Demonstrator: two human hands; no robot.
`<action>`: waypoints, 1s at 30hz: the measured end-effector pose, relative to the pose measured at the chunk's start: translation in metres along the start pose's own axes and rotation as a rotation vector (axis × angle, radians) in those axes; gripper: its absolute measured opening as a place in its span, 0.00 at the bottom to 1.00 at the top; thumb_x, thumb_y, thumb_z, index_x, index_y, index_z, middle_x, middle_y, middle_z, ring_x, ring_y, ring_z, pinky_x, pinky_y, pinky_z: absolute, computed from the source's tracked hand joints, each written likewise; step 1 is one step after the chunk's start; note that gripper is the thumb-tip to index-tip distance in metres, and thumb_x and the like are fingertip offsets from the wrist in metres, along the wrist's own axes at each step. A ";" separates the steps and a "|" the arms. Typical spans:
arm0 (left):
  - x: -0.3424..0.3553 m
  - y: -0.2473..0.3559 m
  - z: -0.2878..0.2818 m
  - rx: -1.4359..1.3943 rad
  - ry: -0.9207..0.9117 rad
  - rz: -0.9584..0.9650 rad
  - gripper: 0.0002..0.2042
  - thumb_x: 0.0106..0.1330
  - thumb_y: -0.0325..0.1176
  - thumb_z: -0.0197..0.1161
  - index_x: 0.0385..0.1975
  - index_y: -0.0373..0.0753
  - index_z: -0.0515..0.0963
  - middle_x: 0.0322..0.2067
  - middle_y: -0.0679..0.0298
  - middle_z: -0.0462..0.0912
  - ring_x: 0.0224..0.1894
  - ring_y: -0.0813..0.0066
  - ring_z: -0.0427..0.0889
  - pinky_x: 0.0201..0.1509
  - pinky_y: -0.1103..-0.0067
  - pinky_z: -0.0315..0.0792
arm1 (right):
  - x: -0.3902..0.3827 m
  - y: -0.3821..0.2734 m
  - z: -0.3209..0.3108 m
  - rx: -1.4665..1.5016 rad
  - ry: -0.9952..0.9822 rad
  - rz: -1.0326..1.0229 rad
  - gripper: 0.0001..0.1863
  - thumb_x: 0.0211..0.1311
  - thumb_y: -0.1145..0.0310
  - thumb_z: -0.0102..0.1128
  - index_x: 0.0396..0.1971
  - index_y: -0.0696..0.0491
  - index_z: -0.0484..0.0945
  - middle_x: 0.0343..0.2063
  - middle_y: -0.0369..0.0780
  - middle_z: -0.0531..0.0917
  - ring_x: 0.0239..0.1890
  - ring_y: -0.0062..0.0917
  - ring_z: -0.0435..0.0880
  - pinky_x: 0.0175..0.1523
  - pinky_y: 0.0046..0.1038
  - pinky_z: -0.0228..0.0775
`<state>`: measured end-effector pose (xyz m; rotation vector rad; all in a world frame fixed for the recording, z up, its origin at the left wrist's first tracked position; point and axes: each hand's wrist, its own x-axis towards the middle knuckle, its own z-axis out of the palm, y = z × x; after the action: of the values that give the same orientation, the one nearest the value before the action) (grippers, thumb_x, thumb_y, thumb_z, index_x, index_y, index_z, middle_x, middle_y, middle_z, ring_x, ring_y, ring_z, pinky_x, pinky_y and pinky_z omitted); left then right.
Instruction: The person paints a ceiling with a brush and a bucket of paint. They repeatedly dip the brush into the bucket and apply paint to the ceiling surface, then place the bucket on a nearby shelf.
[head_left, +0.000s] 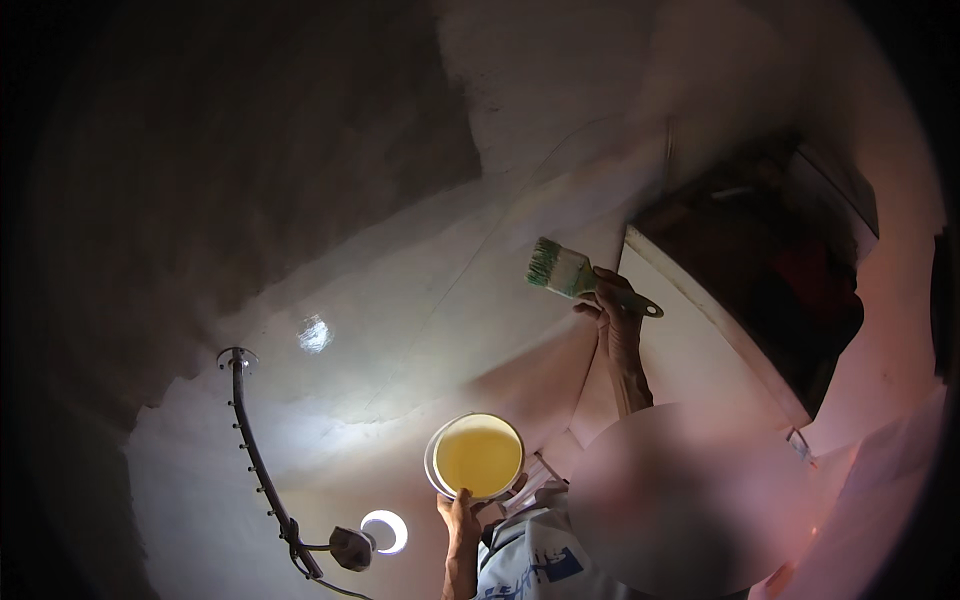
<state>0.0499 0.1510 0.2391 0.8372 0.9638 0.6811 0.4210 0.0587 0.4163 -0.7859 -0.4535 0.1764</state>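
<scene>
My left hand [462, 512] is closed on a small round bucket [478, 456] with a pale rim and yellow showing within it. I cannot tell how much it holds. Above and to its right, my right hand [616, 300] grips a wide flat paintbrush [572, 270] by its handle. The brush's bristle ends are coated green and point to the upper left, while the end of the handle sticks out to the right of the fist. The brush looks apart from the pale surface behind it. A blurred round patch hides the lower part of my right forearm.
A dark rod [252, 440] with small knobs runs down the left, with a cable and a lit round lamp [386, 532] beside it. A dark recess [740, 270] with a pale edge lies at right. The surface [400, 310] is pale, with a dark grey area upper left.
</scene>
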 end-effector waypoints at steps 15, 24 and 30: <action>0.005 -0.003 -0.006 0.025 0.042 -0.032 0.20 0.59 0.23 0.56 0.53 0.35 0.67 0.40 0.55 0.74 0.37 0.59 0.81 0.33 0.60 0.87 | 0.109 -0.008 -0.024 -0.109 -0.066 -0.135 0.16 0.64 0.68 0.65 0.51 0.54 0.79 0.49 0.39 0.82 0.45 0.26 0.84 0.45 0.32 0.81; 0.007 -0.013 -0.017 -0.002 0.059 -0.051 0.23 0.56 0.22 0.56 0.54 0.36 0.67 0.41 0.55 0.75 0.38 0.58 0.81 0.33 0.58 0.86 | 0.165 -0.047 -0.073 -0.218 0.190 -0.444 0.16 0.62 0.70 0.68 0.48 0.57 0.81 0.45 0.39 0.84 0.42 0.21 0.83 0.44 0.26 0.79; 0.006 -0.014 -0.014 0.035 0.058 -0.042 0.20 0.58 0.23 0.57 0.53 0.36 0.68 0.41 0.56 0.75 0.39 0.59 0.81 0.34 0.59 0.86 | 0.137 -0.050 0.001 -0.709 0.128 -0.996 0.14 0.59 0.83 0.62 0.45 0.56 0.82 0.42 0.41 0.84 0.45 0.28 0.83 0.53 0.28 0.75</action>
<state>0.0417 0.1524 0.2200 0.8292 1.0458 0.6571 0.5421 0.0677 0.4975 -1.1561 -0.7486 -1.0055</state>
